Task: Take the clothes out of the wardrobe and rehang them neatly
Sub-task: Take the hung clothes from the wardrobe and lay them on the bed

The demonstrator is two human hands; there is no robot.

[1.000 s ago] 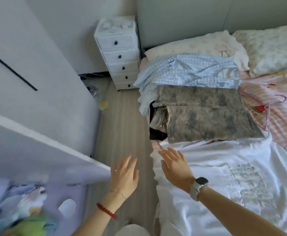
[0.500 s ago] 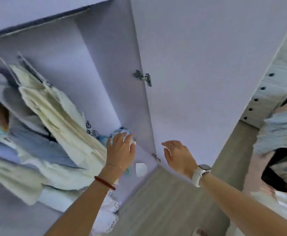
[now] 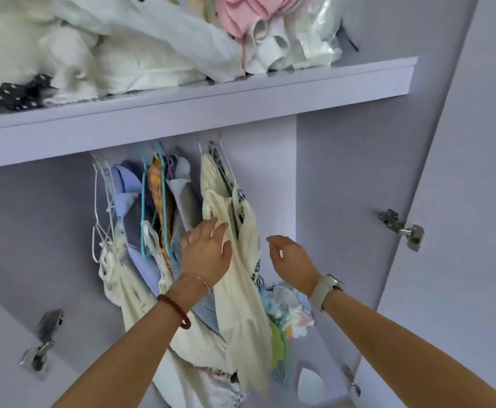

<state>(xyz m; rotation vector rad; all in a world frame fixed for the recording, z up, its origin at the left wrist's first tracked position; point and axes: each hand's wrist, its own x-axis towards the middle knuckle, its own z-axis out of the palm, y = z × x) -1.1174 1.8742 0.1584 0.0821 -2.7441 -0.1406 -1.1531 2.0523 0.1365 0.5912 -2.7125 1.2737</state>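
1. Our left hand lies flat, fingers straight, against the cream garment hanging in the wardrobe.
2. Our right hand hovers just beside that garment, fingers loosely curled, holding nothing.
3. To the left hang blue shirts on teal hangers.
4. Above, the shelf carries piled white and pink clothes.

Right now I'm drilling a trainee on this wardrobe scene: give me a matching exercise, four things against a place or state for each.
Things:
1. left hand
2. right hand
3. pink garment
4. teal hanger

States:
A. piled on the upper shelf
B. hooked up under the shelf among hanging clothes
C. flat against the cream garment
D. in the air, holding nothing

Pairs: 1-C, 2-D, 3-A, 4-B
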